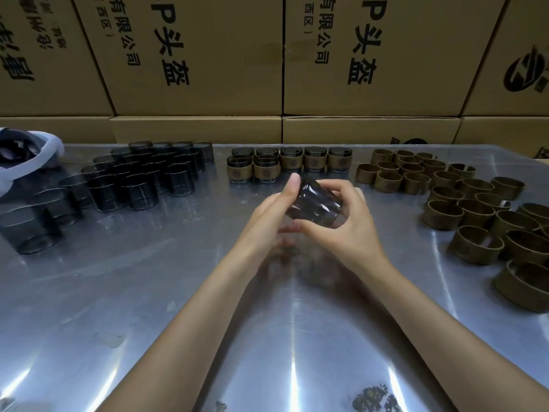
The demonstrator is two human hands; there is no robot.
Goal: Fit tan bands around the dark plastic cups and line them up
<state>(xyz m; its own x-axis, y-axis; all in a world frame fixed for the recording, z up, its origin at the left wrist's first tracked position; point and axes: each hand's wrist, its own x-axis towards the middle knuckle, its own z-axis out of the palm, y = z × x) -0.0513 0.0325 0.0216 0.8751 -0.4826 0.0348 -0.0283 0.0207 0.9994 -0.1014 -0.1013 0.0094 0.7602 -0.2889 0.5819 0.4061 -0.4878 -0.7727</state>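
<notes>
Both my hands hold one dark see-through plastic cup (312, 205) above the middle of the metal table (148, 292). My left hand (273, 212) grips its left side, thumb up along the rim. My right hand (341, 221) curls round its right side. The cup carries no band. Several bare dark cups (142, 176) stand grouped at the back left. Several banded cups (291, 163) stand in rows at the back centre. Several loose tan bands (475, 209) lie spread over the right of the table.
A wall of stacked cardboard boxes (193, 55) closes off the back of the table. A white bag (26, 156) with dark contents sits at the far left. Small stains mark the table's near edge (375, 396).
</notes>
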